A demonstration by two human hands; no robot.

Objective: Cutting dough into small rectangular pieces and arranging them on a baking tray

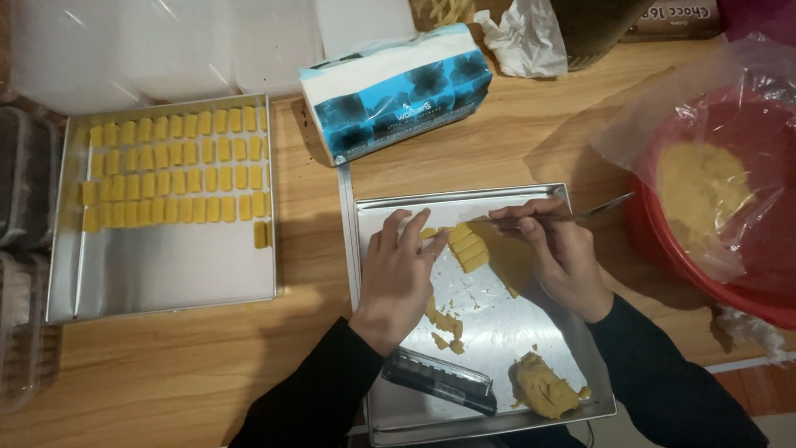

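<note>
Dough strips [467,246], yellow and freshly cut, lie mid-tray between our hands: our left hand [400,267] rests open, fingertips touching them, while our right hand [554,249] grips a knife [572,216] over the flattened dough sheet [507,259]. Nearer, a dough lump [544,387] sits on the steel tray [497,332]. Far left on the worktop [307,249], another tray [166,274] holds rows of cut pieces [174,170].

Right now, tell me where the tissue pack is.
In the head view, the blue-and-white tissue pack lies at top centre on the wooden table, between the two metal trays.
</note>
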